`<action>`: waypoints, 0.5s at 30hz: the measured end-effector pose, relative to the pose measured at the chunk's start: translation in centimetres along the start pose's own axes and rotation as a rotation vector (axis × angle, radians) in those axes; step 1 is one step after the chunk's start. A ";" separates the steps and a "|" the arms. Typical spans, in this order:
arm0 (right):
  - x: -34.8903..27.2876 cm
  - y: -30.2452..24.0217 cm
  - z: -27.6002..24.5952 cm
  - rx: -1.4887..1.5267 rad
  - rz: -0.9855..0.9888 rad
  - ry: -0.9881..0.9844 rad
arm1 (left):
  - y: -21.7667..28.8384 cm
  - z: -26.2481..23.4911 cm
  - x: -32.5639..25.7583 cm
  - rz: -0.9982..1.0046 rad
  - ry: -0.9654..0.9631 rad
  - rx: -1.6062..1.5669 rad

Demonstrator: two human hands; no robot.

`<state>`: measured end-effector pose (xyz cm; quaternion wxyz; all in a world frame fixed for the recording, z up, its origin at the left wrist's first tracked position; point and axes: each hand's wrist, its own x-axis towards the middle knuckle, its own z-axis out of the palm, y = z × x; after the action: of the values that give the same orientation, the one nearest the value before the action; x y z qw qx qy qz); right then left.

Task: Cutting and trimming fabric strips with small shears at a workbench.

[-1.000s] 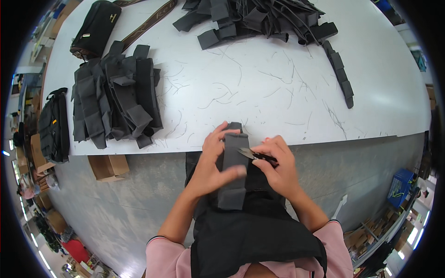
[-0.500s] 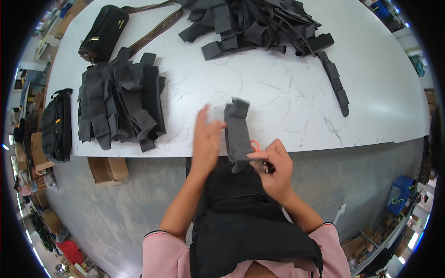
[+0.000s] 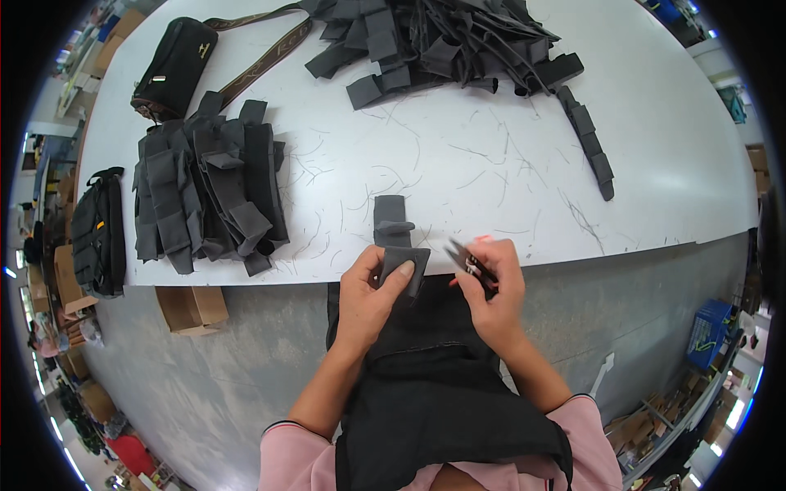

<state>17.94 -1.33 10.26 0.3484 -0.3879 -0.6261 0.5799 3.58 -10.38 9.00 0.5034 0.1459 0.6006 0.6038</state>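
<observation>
My left hand (image 3: 370,296) pinches the near end of a dark grey fabric pouch piece (image 3: 395,237) that lies across the near edge of the white table (image 3: 491,164). Just to the right of that piece, my right hand (image 3: 494,293) is closed around small thread snips (image 3: 465,262), their tip pointing up and left. Both hands hover over the table's edge, above a black apron on my lap.
A stack of grey fabric pieces (image 3: 209,192) sits at the left of the table. A large tangled heap of grey pieces and straps (image 3: 446,41) lies at the far side, a strap strip (image 3: 591,151) at the right, a black bag (image 3: 173,69) far left. Cardboard boxes (image 3: 190,307) stand on the floor.
The grey piece was held up between both hands; now it lies flat on the table edge. My right hand has drawn away to the right with the snips.
</observation>
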 end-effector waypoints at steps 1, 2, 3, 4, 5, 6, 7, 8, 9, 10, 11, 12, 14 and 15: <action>-0.2 0.2 -0.6 -0.221 -0.148 -0.014 | 0.2 0.2 0.1 -0.001 -0.002 0.001; -0.3 0.3 -0.9 -0.442 -0.296 -0.029 | 0.4 0.4 0.1 -0.015 -0.004 -0.041; -0.2 0.2 -0.9 -0.500 -0.361 -0.028 | 0.5 0.6 0.1 -0.029 -0.004 -0.083; 0.0 0.2 -0.9 -0.499 -0.362 -0.027 | 0.6 0.8 0.1 -0.028 -0.004 -0.082; 0.2 0.2 -1.1 -0.574 -0.417 -0.053 | 0.7 0.9 0.0 -0.029 -0.005 -0.080; 0.3 0.2 -1.1 -0.649 -0.473 -0.079 | 0.7 1.0 0.0 -0.030 -0.006 -0.079; 0.5 0.2 -1.1 -0.648 -0.472 -0.079 | 0.7 1.1 -0.1 -0.030 -0.006 -0.078; 0.8 0.2 -1.0 -0.631 -0.506 -0.079 | 0.8 1.1 -0.1 -0.037 -0.015 -0.081; 0.9 0.1 -1.0 -0.614 -0.539 -0.079 | 0.8 1.2 -0.1 -0.044 -0.025 -0.083; 0.8 0.2 -0.9 -0.612 -0.538 -0.080 | 0.8 1.2 -0.1 -0.045 -0.023 -0.083; 0.8 0.4 -0.9 -0.616 -0.530 -0.084 | 0.9 1.1 -0.1 -0.045 -0.027 -0.093; 0.7 0.5 -0.8 -0.621 -0.521 -0.089 | 0.9 1.1 -0.2 -0.044 -0.031 -0.104; 0.5 0.5 -0.6 -0.603 -0.512 -0.072 | 0.9 1.1 -0.1 -0.047 -0.034 -0.113; 0.4 0.6 -0.5 -0.584 -0.504 -0.055 | 0.9 1.1 -0.1 -0.050 -0.037 -0.122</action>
<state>18.24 -0.76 9.74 0.3378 -0.2892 -0.8496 0.2836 4.06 -9.66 10.12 0.5372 0.1111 0.5568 0.6238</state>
